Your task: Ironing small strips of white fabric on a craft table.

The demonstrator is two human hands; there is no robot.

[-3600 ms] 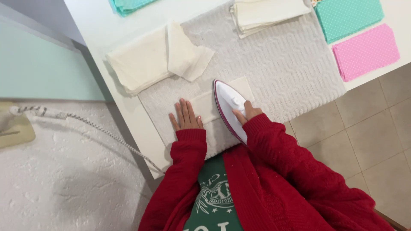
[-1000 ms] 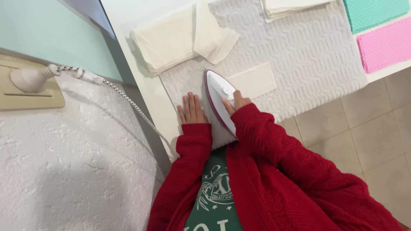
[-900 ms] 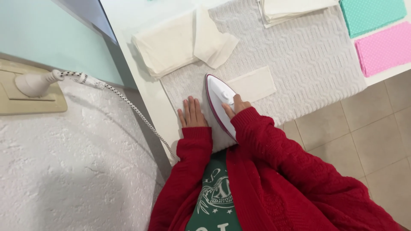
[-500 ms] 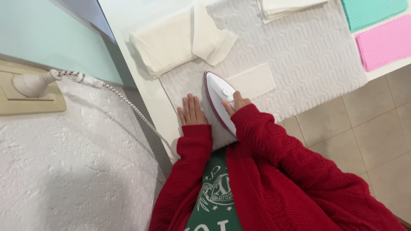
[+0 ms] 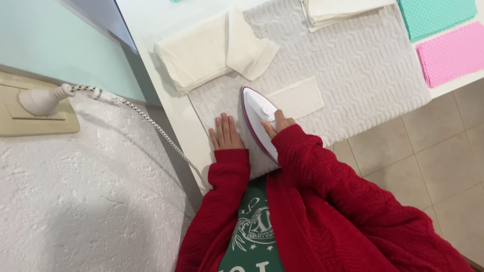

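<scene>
White iron (image 5: 259, 122) gripped by the right hand (image 5: 279, 122), resting on the textured grey mat (image 5: 353, 75).

Left hand (image 5: 225, 134) lies flat beside it, fingers spread; past the iron, one cream strip (image 5: 297, 98) lies smooth, a rumpled cream pile (image 5: 212, 50) waits unpressed, folded stack (image 5: 343, 10) farthest.

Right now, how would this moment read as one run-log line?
right hand: grip on iron | left hand: flat on padded mat | cream cloth strip: beside iron
</scene>
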